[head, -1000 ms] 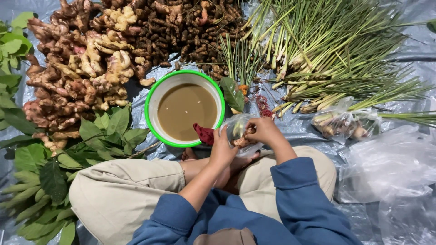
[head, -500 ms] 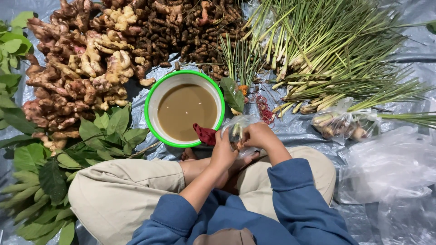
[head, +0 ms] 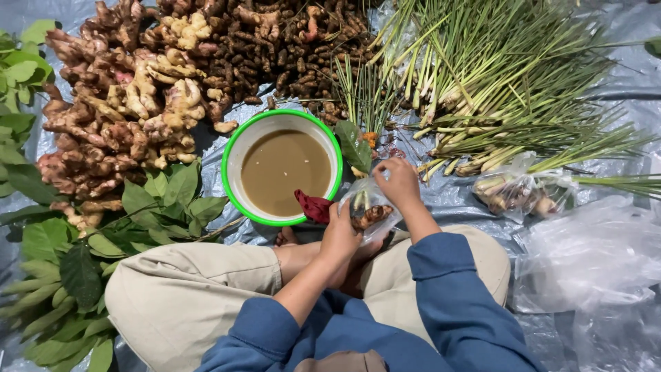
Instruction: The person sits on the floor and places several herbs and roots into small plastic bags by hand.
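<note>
I sit cross-legged on a grey tarp. My left hand (head: 339, 233) grips the lower side of a small clear plastic bag (head: 368, 207) that holds a ginger piece and some green stalks. My right hand (head: 398, 180) pinches the bag's upper right edge, close to a green leaf (head: 354, 146) beside the bowl. A white bowl with a green rim (head: 234, 153), filled with brown water, stands just left of my hands. A dark red cloth (head: 314, 206) hangs over the bowl's near edge, touching my left hand.
A pile of ginger roots (head: 124, 117) and darker turmeric-like roots (head: 289, 41) lies at the back. Lemongrass stalks (head: 496, 76) spread at the right. Green leafy sprigs (head: 82, 255) lie on the left. A filled clear bag (head: 513, 191) and loose plastic bags (head: 592, 255) lie right.
My right hand has shifted slightly toward the leaf and the bag's top edge. The left hand keeps its hold on the bag. Nothing else has moved.
</note>
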